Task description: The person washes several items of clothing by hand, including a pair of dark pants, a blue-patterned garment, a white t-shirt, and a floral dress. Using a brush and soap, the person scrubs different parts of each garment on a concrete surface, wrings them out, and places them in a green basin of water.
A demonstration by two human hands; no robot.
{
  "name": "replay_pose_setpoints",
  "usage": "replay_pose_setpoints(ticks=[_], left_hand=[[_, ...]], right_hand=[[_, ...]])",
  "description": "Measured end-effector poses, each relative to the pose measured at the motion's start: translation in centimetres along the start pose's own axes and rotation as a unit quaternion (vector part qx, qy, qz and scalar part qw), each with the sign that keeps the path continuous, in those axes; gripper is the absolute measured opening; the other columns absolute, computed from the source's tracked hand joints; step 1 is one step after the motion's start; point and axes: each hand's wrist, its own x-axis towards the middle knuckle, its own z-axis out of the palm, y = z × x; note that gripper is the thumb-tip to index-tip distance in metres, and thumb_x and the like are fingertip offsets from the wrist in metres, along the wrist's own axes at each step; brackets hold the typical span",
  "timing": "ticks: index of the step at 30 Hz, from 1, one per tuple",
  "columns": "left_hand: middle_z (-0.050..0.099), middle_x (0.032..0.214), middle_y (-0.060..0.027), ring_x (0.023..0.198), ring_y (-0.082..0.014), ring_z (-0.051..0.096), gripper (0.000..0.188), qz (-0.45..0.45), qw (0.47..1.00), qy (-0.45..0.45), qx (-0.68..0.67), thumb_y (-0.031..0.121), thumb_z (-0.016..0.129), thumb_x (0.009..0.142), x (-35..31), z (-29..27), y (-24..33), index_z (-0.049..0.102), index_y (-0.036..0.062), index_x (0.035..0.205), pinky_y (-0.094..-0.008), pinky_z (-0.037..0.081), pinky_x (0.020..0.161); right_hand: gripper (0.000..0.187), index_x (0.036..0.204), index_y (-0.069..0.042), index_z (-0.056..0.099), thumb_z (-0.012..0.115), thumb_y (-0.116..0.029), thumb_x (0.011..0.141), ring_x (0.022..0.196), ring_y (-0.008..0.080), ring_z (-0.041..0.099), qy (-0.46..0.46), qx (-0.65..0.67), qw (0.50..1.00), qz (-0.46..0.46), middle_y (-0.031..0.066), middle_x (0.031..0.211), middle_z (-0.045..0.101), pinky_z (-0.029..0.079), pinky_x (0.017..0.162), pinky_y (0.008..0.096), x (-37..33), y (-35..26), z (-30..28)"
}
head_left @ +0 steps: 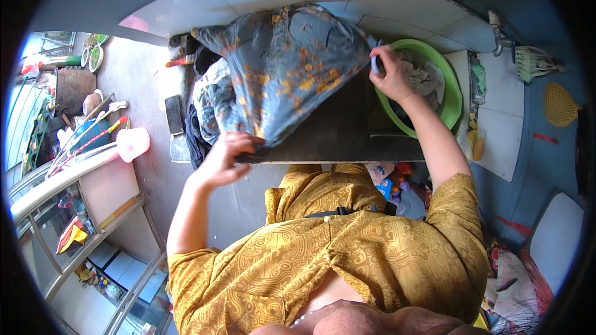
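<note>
A wet-looking grey garment (292, 68) with orange and yellow flowers is spread over a dark sink-side slab (335, 139). Its near left corner is pinched by my left hand (225, 156), fingers closed at the edge. My right hand (393, 75) grips its right end, beside the green basin (452, 96). A small pale, dark-edged thing shows at my right fingers; I cannot make out what it is. Inside the basin lies whitish-grey cloth (425, 80). Left of the garment, a white and blue-grey patterned cloth (214, 90) sits bunched on the slab.
A tap (498, 34) juts from the tiled wall at the right, with a pale green slotted holder (528, 64) beside it. Yellowish soap pieces (476, 139) lie on the right ledge. A dark oblong block (174, 115) and a brush (181, 61) are on the left ledge.
</note>
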Motion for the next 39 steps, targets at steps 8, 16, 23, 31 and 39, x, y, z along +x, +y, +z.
replay_pose_setpoints(ticks=[8,16,23,31,39], left_hand=[[0.067,0.112,-0.0144,0.108,-0.0338,0.061,0.033,-0.214,0.971,-0.095,0.057,0.027,0.065,0.088,5.4,17.9,-7.8,0.067,0.0081,0.116,-0.0434,0.05,0.093],[0.053,0.127,-0.0134,0.113,-0.0359,0.053,0.054,-0.224,0.941,0.126,0.219,0.015,0.069,0.078,17.8,25.4,-6.1,0.054,0.0109,0.129,-0.0453,0.048,0.093],[0.062,0.084,-0.0123,0.092,-0.035,0.062,0.019,-0.235,0.954,0.184,0.023,-0.004,0.055,0.069,16.5,25.4,-7.8,0.065,0.0079,0.079,-0.0427,0.051,0.08],[0.059,0.093,-0.0067,0.095,-0.0273,0.057,0.01,-0.258,0.936,0.087,0.222,0.007,0.061,0.078,7.9,27.3,-3.7,0.07,0.0095,0.078,-0.0413,0.044,0.08],[0.06,0.105,-0.0117,0.103,-0.0286,0.057,0.051,-0.248,0.941,0.173,0.151,0.017,0.067,0.08,17.7,31.6,-1.6,0.051,0.0062,0.127,-0.044,0.042,0.091]], right_hand=[[0.023,0.099,-0.012,0.063,0.075,-0.018,0.08,0.089,0.0296,0.062,-0.112,-0.004,0.955,0.273,0.0088,0.096,0.057,0.051,0.078,0.0381,-9.3,7.7,10.4],[0.046,0.125,-0.007,0.052,0.069,-0.025,0.086,0.112,0.0381,0.059,-0.291,-0.177,0.891,0.301,0.0196,0.125,0.051,0.051,0.092,0.0475,-3.8,9.1,12.3],[0.042,0.104,-0.002,0.069,0.074,-0.033,0.077,0.109,0.0353,0.065,-0.521,-0.138,0.79,0.292,0.0248,0.112,0.067,0.052,0.095,0.0428,-2.5,8.1,8.9],[0.017,0.092,-0.012,0.06,0.07,-0.023,0.082,0.09,0.0352,0.064,-0.439,0.07,0.883,0.154,0.0138,0.093,0.057,0.053,0.079,0.043,-12.6,7.0,6.8],[0.027,0.11,-0.02,0.068,0.071,-0.017,0.083,0.096,0.0315,0.062,-0.134,-0.035,0.99,-0.019,0.0087,0.1,0.057,0.052,0.083,0.044,-0.4,6.4,19.0]])
